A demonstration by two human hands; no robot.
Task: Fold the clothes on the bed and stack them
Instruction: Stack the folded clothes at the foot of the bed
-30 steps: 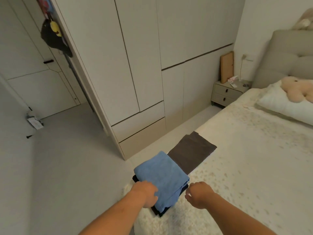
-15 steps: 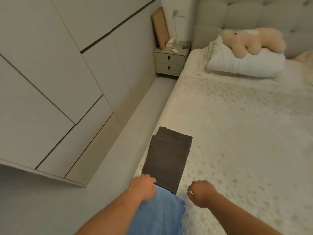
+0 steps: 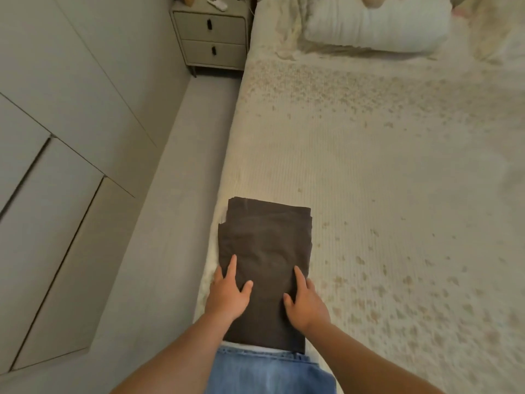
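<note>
Brown garment matt cloth; bedspread ribbed, speckled cloth

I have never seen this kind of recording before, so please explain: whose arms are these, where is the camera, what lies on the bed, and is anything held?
There is no machine here. The two bare arms belong to a person, and the one camera is worn on that person's head, looking forward and down. So you see the hands as the person sees them.

The left hand and the right hand both lie with spread fingers on a folded dark brown garment, one at each side. They touch it; nothing is gripped or lifted.

The garment lies near the edge of the bed. Its near end lies over a folded blue garment at the bottom of the picture. Farther away there is a white pillow, and beside the bed a nightstand with two drawers.
</note>
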